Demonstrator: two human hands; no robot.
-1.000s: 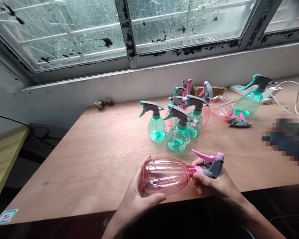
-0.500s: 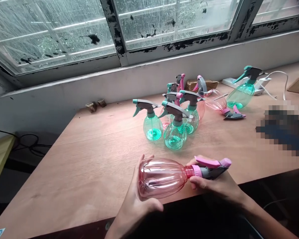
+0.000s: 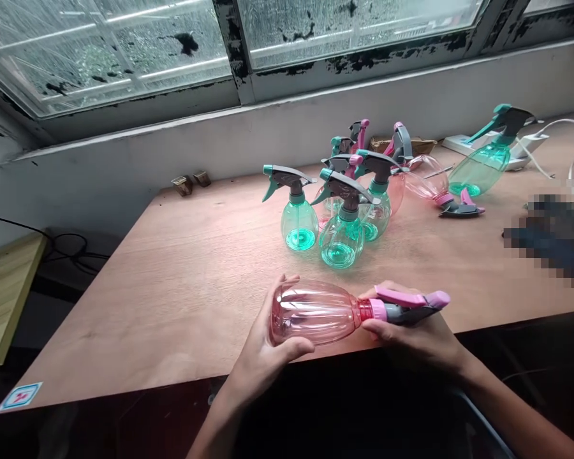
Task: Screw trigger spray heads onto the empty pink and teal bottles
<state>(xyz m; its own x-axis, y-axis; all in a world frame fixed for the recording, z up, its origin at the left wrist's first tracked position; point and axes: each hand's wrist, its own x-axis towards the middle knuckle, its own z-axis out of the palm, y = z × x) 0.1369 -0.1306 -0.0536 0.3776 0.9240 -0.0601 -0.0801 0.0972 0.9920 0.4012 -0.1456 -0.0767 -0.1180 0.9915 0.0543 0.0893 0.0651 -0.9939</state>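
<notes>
A clear pink spray bottle (image 3: 316, 312) lies sideways in the air over the table's front edge, its base to the left. My left hand (image 3: 268, 344) is wrapped around the base end, thumb along the near side. At the neck, my right hand (image 3: 411, 331) grips the pink collar and the grey-and-pink spray head (image 3: 406, 307), thumb in front; its other fingers are mostly hidden behind. Beyond my hands stand green spray bottles, one at the front (image 3: 342, 239) and one to its left (image 3: 299, 223).
More green and pink spray bottles cluster behind. A pink one (image 3: 428, 178) lies tipped over, beside a leaning green one (image 3: 483, 162). A white power strip (image 3: 523, 153) with a cable sits at the back right. Two small brown blocks (image 3: 182, 185) are by the wall. A sticker (image 3: 20, 396) marks the left corner.
The view has shifted, so the scene sits lower-right to higher in the picture. My left thumb has closed onto the pink bottle's side; my right hand keeps its hold at the neck.
</notes>
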